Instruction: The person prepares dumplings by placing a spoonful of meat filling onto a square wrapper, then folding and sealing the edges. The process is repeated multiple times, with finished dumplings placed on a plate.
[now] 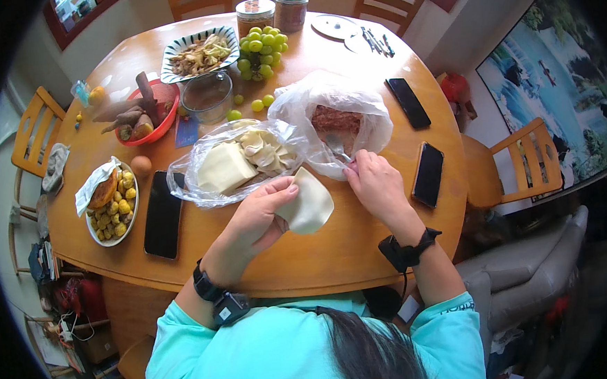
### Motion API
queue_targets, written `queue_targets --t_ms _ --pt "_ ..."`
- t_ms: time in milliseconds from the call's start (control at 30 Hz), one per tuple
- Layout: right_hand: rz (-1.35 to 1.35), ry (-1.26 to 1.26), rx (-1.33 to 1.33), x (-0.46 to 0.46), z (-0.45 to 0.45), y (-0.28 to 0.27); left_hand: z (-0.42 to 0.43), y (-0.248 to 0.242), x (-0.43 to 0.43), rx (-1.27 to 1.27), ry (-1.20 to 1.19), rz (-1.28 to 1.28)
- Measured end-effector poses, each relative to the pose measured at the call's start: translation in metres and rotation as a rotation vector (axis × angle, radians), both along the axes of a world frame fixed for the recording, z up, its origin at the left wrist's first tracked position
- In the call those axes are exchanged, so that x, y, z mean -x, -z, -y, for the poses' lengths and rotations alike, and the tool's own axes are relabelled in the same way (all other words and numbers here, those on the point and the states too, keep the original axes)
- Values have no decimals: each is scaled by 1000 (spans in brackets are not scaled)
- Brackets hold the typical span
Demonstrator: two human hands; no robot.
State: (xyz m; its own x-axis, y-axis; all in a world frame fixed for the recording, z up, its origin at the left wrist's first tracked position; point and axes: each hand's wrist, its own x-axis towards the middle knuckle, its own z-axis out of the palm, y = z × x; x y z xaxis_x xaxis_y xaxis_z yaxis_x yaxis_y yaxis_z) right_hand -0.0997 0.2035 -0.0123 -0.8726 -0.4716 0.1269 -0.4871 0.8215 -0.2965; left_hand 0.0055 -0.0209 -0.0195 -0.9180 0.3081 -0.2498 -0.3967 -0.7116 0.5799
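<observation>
Pinched at its edge, a thin pale dough wrapper [308, 206] hangs from my left hand [260, 213]. My right hand [379, 185] grips the handle of a metal utensil, probably a spoon [335, 145], whose far end lies in minced meat [336, 118]. That meat sits inside an opened white plastic bag [291, 109], and my right fingers are at the bag's near rim. Beyond my left hand, a clear plastic bag [191, 193] holds a thick stack of wrappers [224, 168]. Folded dumplings [263, 151] lie beside the stack.
Black phones [162, 216] [428, 174] [407, 102] flank the work area. Left are a bowl of small yellow-brown pieces [115, 219], an egg [141, 166] and a red basket [154, 138] of roots. Farther back are a glass bowl [207, 99], grapes [261, 51], a patterned dish [170, 67] and jars [291, 13].
</observation>
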Motion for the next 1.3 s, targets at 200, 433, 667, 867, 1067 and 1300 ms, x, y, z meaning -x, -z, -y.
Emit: queue_targets --t_ms 200,433,667,867,1067,1300 --pt "44 -68 162 14 -14 -13 7 2 -2 -29 3 -33" --pt "-340 -162 139 42 -6 -24 8 0 -1 10 -30 -23" --pt "-407 -229 24 45 1 -12 7 1 -1 39 -34 -20" --pt "-334 -311 -85 36 -4 -14 7 3 0 46 -41 -28" --pt "-215 -263 89 26 -27 -29 6 5 -1 68 -30 -44" --pt "-166 -168 283 43 -20 -20 7 4 0 97 -25 -32"
